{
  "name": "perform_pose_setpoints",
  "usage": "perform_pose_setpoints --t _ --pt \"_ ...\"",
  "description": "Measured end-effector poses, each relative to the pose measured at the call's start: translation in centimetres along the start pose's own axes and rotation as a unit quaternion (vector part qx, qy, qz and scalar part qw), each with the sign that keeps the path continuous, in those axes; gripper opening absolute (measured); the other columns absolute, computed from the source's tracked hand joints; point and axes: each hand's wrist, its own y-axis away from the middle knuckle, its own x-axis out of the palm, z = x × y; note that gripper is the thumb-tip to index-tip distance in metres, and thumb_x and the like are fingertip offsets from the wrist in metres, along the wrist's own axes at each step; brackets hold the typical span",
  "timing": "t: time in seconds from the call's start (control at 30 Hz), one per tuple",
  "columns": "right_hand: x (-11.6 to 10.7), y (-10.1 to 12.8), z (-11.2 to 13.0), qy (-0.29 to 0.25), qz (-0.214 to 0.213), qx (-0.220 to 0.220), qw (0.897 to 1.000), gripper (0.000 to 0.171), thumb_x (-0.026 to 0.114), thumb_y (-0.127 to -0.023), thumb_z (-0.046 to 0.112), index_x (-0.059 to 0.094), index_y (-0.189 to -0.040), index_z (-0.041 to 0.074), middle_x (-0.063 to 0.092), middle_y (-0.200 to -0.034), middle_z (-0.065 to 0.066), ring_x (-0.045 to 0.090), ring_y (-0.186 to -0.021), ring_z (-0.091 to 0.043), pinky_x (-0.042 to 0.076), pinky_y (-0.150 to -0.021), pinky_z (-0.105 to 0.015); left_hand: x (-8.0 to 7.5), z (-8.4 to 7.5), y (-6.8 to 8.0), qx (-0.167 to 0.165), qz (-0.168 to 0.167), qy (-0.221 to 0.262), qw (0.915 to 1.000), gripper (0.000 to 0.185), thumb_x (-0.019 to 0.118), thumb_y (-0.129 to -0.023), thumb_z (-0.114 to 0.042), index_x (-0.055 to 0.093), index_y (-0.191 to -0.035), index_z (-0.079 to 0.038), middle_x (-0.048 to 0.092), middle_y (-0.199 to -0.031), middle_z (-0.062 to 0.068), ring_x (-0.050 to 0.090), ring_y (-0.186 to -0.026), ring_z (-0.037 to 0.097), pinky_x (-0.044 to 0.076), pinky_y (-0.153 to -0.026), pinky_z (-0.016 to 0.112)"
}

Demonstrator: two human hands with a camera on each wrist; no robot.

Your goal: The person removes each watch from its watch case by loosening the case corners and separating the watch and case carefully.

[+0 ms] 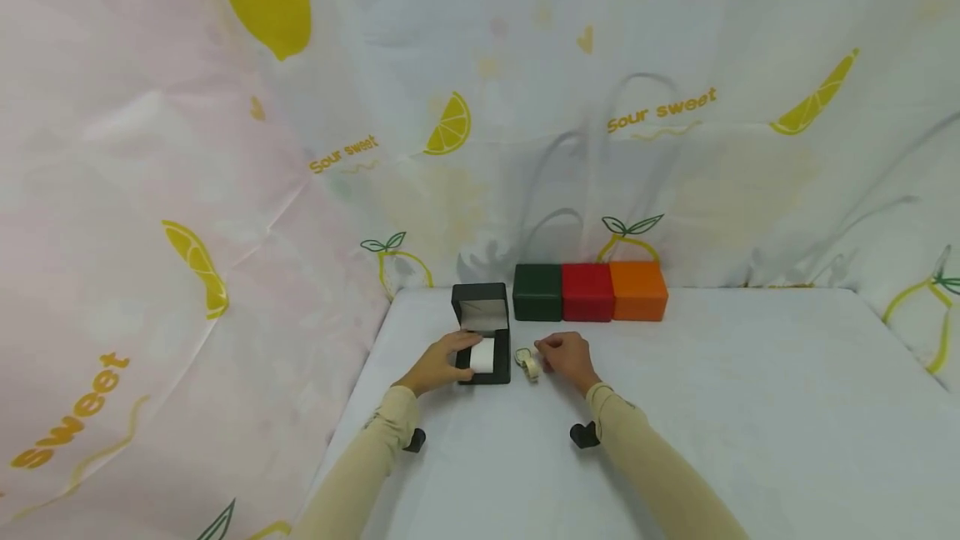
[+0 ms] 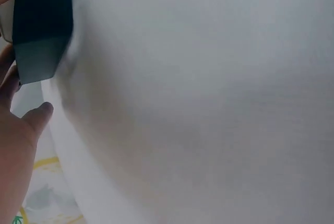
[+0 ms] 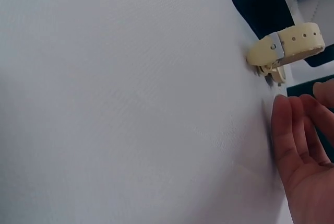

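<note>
Left hand (image 1: 438,363) wrapped round near-left side of open black box (image 1: 483,332), fingers curled on its wall (probably to steady it). Lid stood upright at far side, white pad (image 1: 482,354) showing inside. Cream watch (image 1: 528,363) lay on white table (image 1: 750,407) just right of box, strap looped. Right hand (image 1: 566,357) hovered just right of watch, fingers loose, grasping nothing, apparently not touching. Green box (image 1: 537,292), red box (image 1: 587,292), orange box (image 1: 638,291) lined up at far edge, lids closed.
</note>
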Motion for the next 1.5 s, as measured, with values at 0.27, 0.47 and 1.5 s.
perform_pose_setpoints --t 0.27,0.47,1.5 --pt "-0.5 0.4 0.5 -0.001 0.001 0.000 1.000 0.024 0.065 -0.094 0.023 0.074 -0.102 0.002 0.063 -0.068 -0.004 0.059 -0.062 -0.018 0.053 -0.063 -0.027 -0.1 0.0 0.9 0.045 -0.017 -0.060 0.9970 0.049 0.062 -0.096 -0.029 0.053 -0.141 -0.013 0.025 -0.158 0.010 0.023 -0.143 0.033 0.023 -0.113 0.055" --pt "-0.8 0.5 0.4 0.008 -0.009 -0.030 0.999 0.022 0.065 -0.094 0.020 0.075 -0.102 0.002 0.067 -0.075 -0.005 0.057 -0.063 -0.018 0.051 -0.060 -0.027 0.3 -0.5 0.8 0.039 -0.042 -0.084 0.9948 0.041 0.059 -0.095 -0.012 0.058 -0.136 -0.012 0.044 -0.147 0.011 0.036 -0.137 0.033 0.029 -0.111 0.051" --pt "-1.8 -0.3 -0.3 0.056 -0.043 -0.126 0.990 0.010 0.068 -0.091 0.012 0.074 -0.095 0.006 0.069 -0.092 -0.004 0.059 -0.080 -0.020 0.055 -0.069 -0.033 8.6 -7.9 -4.0 0.150 -0.108 -0.342 0.9212 0.040 0.057 -0.091 -0.055 0.069 -0.111 -0.023 0.064 -0.108 -0.003 0.056 -0.109 0.018 0.027 -0.107 0.066"
